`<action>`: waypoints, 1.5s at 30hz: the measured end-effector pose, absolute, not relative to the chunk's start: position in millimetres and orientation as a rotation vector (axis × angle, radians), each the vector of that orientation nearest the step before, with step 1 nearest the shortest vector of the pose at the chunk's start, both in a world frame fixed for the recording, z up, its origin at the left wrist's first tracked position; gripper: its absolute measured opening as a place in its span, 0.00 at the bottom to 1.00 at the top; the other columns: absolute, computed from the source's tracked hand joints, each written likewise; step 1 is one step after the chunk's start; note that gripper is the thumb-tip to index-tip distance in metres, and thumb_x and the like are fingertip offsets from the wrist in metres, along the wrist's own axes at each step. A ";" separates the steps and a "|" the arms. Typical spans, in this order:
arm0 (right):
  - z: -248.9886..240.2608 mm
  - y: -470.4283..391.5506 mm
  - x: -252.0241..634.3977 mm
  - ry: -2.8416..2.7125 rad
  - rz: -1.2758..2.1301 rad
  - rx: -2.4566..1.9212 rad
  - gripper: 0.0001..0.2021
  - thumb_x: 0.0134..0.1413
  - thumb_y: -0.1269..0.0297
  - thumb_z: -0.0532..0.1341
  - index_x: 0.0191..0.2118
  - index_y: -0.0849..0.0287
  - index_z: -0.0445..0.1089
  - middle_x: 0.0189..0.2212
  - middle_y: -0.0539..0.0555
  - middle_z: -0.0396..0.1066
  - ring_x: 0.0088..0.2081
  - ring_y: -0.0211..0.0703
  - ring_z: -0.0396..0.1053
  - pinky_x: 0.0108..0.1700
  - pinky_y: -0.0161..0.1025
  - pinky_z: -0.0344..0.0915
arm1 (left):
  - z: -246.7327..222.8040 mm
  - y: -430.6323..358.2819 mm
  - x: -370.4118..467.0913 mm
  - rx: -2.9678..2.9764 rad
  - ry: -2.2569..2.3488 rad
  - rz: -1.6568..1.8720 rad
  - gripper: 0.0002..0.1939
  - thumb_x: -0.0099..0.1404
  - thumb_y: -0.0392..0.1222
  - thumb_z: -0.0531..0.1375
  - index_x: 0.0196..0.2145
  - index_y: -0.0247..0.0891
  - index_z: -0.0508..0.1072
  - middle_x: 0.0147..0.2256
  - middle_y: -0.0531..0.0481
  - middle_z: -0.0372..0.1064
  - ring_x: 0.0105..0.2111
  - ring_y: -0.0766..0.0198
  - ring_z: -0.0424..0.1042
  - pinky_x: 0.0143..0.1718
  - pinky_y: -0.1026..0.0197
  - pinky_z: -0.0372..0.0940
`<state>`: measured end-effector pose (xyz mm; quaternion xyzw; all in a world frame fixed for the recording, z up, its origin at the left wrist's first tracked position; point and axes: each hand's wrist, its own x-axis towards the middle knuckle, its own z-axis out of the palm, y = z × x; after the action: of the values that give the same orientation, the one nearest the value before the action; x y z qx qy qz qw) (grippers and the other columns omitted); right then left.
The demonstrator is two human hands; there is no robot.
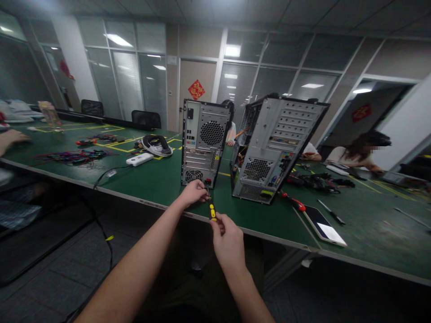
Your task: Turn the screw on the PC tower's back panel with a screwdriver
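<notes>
Now, both hands at the near edge of the green table, meeting over one screwdriver. The tool has a black and yellow handle and stands at a slant, its shaft end by the bottom rear corner of the smaller computer case.

Right hand: thumb and fingers pinched around the butt of the handle, narrow grip. Left hand: fingers bunched by the shaft, in front of the case's lower edge; cannot tell whether they hold the shaft or something small.

Larger computer case just to the right, upright, side open, wires showing inside. Beyond it, a red-handled tool near a phone. On the left, a white power strip and a heap of thin cables. Another person's hand at the far left edge.
</notes>
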<state>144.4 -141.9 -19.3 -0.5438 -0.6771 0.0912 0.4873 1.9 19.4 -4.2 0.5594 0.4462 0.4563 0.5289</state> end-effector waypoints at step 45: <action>-12.9 -146.0 147.2 -1.719 0.092 -1.347 0.18 0.66 0.71 0.53 0.55 0.60 0.76 0.38 0.58 0.77 0.37 0.46 0.75 0.42 0.40 0.69 | -0.1 16.6 2.8 1.305 1.057 1.074 0.13 0.62 0.22 0.57 0.33 0.38 0.60 0.26 0.49 0.76 0.24 0.65 0.78 0.24 0.68 0.69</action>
<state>147.2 -146.0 -12.9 -0.5472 -0.6983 0.0374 0.4600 2.8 16.6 -0.1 0.5495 0.4454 0.4524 0.5431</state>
